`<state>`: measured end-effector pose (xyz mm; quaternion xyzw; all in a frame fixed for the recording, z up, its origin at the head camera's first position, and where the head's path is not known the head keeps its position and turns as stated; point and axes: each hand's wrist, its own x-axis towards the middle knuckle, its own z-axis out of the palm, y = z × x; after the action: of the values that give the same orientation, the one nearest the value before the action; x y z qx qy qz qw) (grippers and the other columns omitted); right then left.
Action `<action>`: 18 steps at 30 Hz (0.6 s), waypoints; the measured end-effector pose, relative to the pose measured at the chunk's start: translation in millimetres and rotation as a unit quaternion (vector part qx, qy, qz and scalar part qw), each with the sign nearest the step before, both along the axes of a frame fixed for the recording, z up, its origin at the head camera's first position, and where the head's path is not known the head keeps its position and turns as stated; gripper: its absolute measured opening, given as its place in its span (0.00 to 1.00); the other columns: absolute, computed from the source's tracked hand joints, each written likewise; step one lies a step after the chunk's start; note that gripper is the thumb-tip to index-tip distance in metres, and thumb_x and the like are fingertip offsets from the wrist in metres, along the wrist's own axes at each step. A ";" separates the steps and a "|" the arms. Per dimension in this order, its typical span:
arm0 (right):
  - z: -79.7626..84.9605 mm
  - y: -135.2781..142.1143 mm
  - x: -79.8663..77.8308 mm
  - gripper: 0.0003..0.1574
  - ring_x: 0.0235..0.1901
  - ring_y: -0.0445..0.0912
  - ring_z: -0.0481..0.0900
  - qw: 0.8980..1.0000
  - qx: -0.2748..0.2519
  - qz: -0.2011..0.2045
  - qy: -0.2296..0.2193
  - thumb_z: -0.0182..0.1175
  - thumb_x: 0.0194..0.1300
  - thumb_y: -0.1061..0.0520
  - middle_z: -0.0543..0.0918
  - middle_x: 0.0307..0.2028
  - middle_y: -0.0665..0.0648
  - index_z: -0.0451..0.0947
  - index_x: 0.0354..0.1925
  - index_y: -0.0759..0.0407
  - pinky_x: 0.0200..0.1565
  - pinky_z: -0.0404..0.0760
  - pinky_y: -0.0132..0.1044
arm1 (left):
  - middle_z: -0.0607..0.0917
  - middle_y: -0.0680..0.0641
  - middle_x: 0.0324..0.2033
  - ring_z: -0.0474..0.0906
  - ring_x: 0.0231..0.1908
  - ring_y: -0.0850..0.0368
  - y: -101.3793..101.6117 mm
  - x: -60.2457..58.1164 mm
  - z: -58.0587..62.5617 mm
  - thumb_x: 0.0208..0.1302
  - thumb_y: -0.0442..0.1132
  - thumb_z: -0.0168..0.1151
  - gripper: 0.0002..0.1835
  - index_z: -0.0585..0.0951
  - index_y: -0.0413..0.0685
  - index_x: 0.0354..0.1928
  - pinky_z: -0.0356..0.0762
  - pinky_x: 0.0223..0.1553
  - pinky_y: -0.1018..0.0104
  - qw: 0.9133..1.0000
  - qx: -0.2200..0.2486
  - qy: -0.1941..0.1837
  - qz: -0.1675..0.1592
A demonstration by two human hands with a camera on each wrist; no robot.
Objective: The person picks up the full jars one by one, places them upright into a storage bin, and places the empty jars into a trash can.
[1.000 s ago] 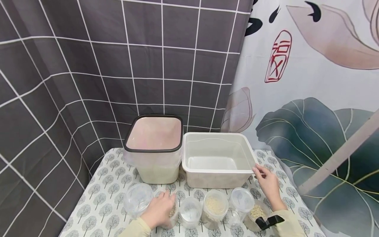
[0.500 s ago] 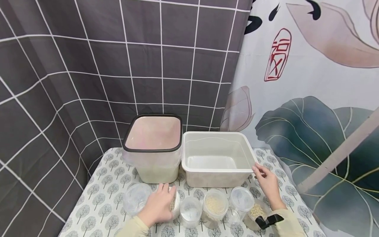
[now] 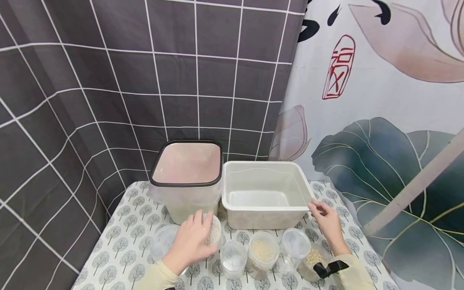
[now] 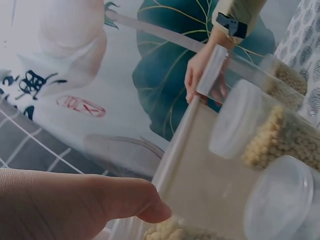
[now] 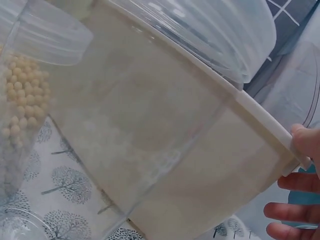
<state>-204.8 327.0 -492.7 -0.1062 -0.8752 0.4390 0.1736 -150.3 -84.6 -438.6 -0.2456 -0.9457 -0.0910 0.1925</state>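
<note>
My left hand (image 3: 192,241) grips a clear jar (image 3: 214,231) of pale beans in front of the bin; much of the jar is hidden behind the fingers. In the left wrist view, the thumb lies at the jar's rim, with beans (image 4: 172,231) below it. At the front right corner of the white plastic tub (image 3: 268,219), my right hand (image 3: 328,223) pinches the rim, thumb above and fingers below in the right wrist view. The tub holds nothing that I can see.
A pink-lined bin (image 3: 188,163) with a black rim stands left of the tub. Along the table's front are a clear container (image 3: 163,239), an apparently empty jar (image 3: 233,257), a jar of pale grains (image 3: 262,249), another clear jar (image 3: 296,243) and a soybean jar (image 3: 314,257).
My left hand has carried the bean jar away from the front row, forward towards the bin. The right hand stays on the tub's rim.
</note>
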 end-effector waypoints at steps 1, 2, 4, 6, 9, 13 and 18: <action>-9.3 5.1 -5.2 0.29 0.32 0.37 0.80 1.000 -0.003 -0.002 0.006 0.58 0.62 0.41 0.77 0.56 0.57 0.76 0.54 0.57 0.29 0.80 0.33 | 0.74 0.36 0.42 0.74 0.35 0.44 0.8 -0.2 3.3 0.41 0.56 0.65 0.42 0.71 0.34 0.57 0.78 0.29 0.56 1.000 0.005 0.000 0.002; -20.5 11.7 -11.3 0.28 0.32 0.38 0.81 1.000 -0.005 -0.006 0.009 0.58 0.61 0.40 0.77 0.55 0.54 0.77 0.53 0.53 0.27 0.81 0.37 | 0.74 0.36 0.42 0.74 0.36 0.44 1.8 -0.3 6.7 0.42 0.57 0.65 0.43 0.71 0.35 0.57 0.78 0.27 0.57 1.000 0.012 -0.001 0.004; -39.9 22.9 -21.6 0.27 0.32 0.39 0.81 1.000 -0.009 -0.003 0.017 0.58 0.60 0.37 0.77 0.55 0.49 0.78 0.53 0.48 0.23 0.80 0.46 | 0.74 0.36 0.43 0.73 0.38 0.44 4.0 -0.9 13.8 0.43 0.58 0.64 0.43 0.70 0.36 0.58 0.78 0.22 0.59 1.000 0.021 0.000 0.011; -53.5 30.6 -29.9 0.26 0.31 0.39 0.81 1.000 -0.011 0.001 0.025 0.58 0.60 0.37 0.77 0.55 0.47 0.78 0.52 0.47 0.20 0.77 0.50 | 0.74 0.37 0.44 0.73 0.39 0.45 6.1 -2.4 20.8 0.43 0.59 0.63 0.43 0.70 0.38 0.59 0.76 0.17 0.62 0.999 0.029 0.006 0.017; -41.9 22.6 -23.8 0.27 0.33 0.45 0.82 0.999 -0.016 0.009 0.029 0.59 0.61 0.39 0.77 0.55 0.54 0.77 0.53 0.52 0.24 0.80 0.45 | 0.73 0.39 0.46 0.72 0.40 0.47 10.4 -5.7 30.9 0.43 0.60 0.62 0.44 0.69 0.40 0.60 0.73 0.15 0.65 0.999 0.041 0.023 0.020; -32.4 17.5 -17.9 0.27 0.32 0.49 0.82 0.998 -0.032 0.027 0.051 0.60 0.61 0.43 0.78 0.53 0.60 0.77 0.53 0.57 0.29 0.82 0.38 | 0.73 0.38 0.49 0.71 0.41 0.47 18.9 -10.4 43.2 0.42 0.60 0.62 0.45 0.69 0.41 0.61 0.73 0.15 0.64 0.996 0.074 0.050 0.015; -84.0 46.0 -42.0 0.26 0.28 0.41 0.82 0.998 -0.003 -0.005 0.068 0.59 0.60 0.38 0.81 0.48 0.57 0.77 0.54 0.44 0.17 0.77 0.37 | 0.73 0.38 0.49 0.72 0.44 0.46 32.8 -19.6 55.9 0.41 0.57 0.62 0.44 0.69 0.38 0.60 0.77 0.16 0.60 0.988 0.110 0.109 -0.016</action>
<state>-246.8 373.0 -576.6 -0.0807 -0.8595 0.4469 0.2348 -169.8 -51.7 -382.7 -0.2462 -0.8992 -0.1706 0.3190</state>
